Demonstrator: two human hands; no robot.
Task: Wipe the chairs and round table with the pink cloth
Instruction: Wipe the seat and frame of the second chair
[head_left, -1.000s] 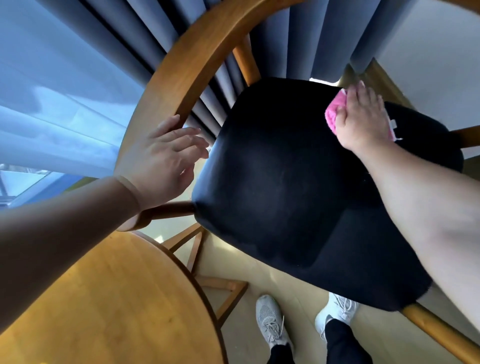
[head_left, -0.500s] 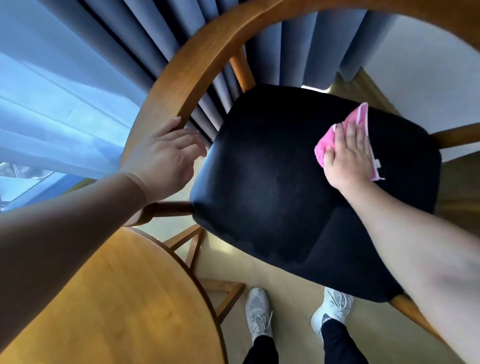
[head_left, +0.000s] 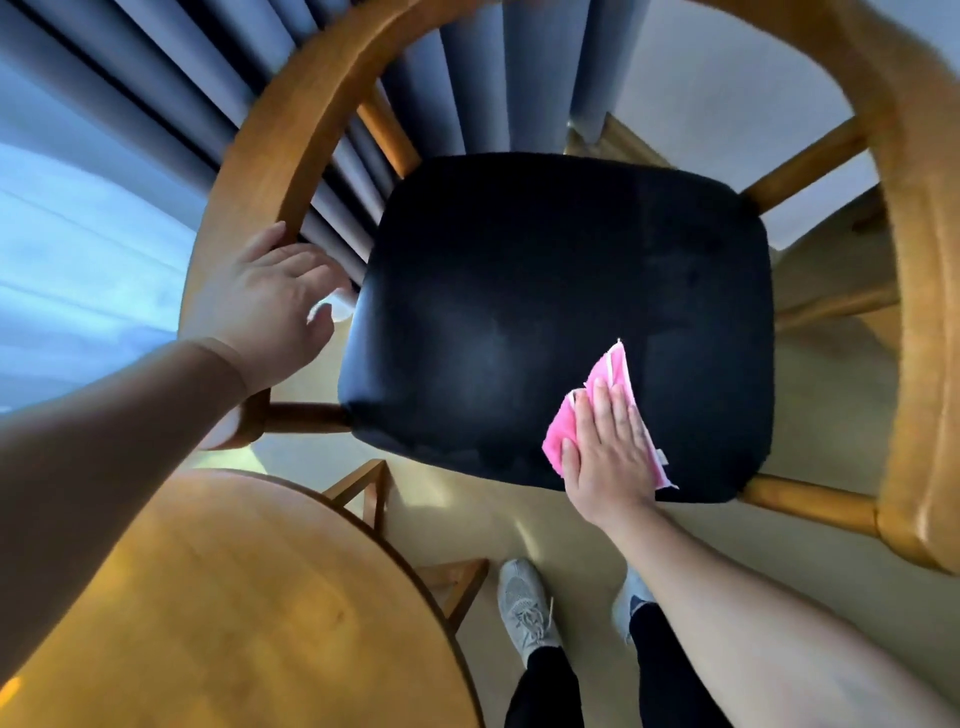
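Observation:
A wooden chair with a curved backrest and a black padded seat fills the middle of the view. My right hand lies flat on the pink cloth, pressing it onto the seat near its front right edge. My left hand rests on the chair's left armrest, fingers curled over the wood. The round wooden table sits at the lower left, close to the chair.
Grey curtains hang behind the chair, with a bright window at the left. My two feet in grey sneakers stand on the pale floor between table and chair. Wooden table legs show under the table edge.
My right hand has dragged the pink cloth from the seat's far right corner toward the front edge. My left hand has settled onto the armrest.

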